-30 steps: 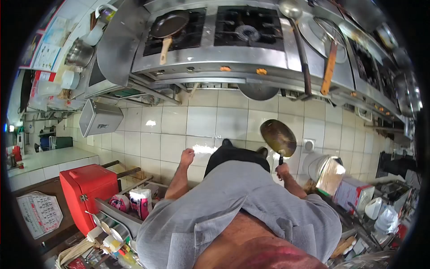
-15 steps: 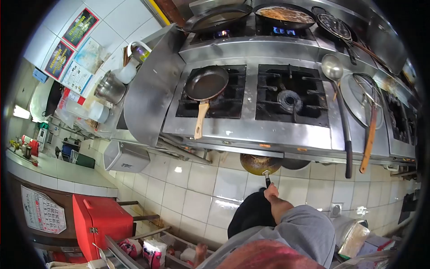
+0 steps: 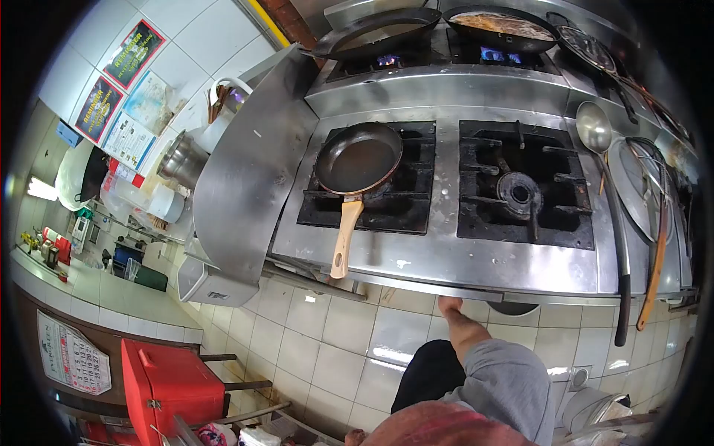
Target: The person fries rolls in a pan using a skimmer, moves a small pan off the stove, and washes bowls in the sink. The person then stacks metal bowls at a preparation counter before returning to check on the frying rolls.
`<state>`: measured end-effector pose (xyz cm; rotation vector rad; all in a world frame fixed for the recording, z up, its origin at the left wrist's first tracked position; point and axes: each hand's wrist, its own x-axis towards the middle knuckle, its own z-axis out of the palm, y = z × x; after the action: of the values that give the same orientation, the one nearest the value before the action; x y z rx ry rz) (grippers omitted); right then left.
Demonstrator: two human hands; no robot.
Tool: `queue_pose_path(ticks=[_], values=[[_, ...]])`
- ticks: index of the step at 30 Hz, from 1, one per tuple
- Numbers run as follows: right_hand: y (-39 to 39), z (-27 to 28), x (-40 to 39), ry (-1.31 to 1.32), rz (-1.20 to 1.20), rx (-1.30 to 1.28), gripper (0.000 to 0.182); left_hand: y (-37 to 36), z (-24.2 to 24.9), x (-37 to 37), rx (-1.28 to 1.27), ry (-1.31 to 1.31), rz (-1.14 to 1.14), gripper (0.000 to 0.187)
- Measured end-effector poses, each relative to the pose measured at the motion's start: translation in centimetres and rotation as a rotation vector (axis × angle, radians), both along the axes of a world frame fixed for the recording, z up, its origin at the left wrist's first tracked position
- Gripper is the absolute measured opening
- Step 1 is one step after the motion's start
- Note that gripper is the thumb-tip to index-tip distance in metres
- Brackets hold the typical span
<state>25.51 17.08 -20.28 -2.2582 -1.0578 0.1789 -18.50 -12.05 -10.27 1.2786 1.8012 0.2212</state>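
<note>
My right hand reaches to the stove's front edge; its fingers are partly hidden under that edge, and whatever they hold is out of sight. Only a small part of my left hand shows at the bottom of the view, its fingers unclear. A frying pan with a wooden handle rests on the left front burner. Nothing sits on the right front burner. Below the edge, part of a dark round pan is visible.
Two large pans, one with dark contents and one with brown liquid, sit over blue flames behind. A ladle and a wooden-handled tool lie at the right. A red box stands at the lower left.
My right hand has moved forward to the stove edge. The yellowish-bottomed pan it held has gone from view beneath the stove. The view has shifted closer to the stove, and my left hand shows less.
</note>
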Motion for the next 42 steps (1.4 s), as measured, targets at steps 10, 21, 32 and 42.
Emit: queue_pose_path(ticks=[10, 21, 32, 42], values=[[5.9, -0.9, 1.4, 0.097, 0.229, -0.290, 0.038, 1.2, -1.3, 0.7, -0.030, -0.012, 0.002, 0.014], [-11.2, 7.6, -0.5, 0.341, 0.658, -0.880, 0.040, 0.3, -2.1, -0.2, 0.099, 0.163, -0.309, 0.017], [-13.3, 15.0, 10.3, 0.365, 0.728, -0.845, 0.030, 11.1, 6.8, 7.6, 0.004, -0.274, 0.332, 0.023], [-11.3, 17.4, 7.6, 0.335, 0.587, -0.840, 0.039, 11.8, 1.7, 0.2, 0.415, 0.023, -0.612, 0.009]])
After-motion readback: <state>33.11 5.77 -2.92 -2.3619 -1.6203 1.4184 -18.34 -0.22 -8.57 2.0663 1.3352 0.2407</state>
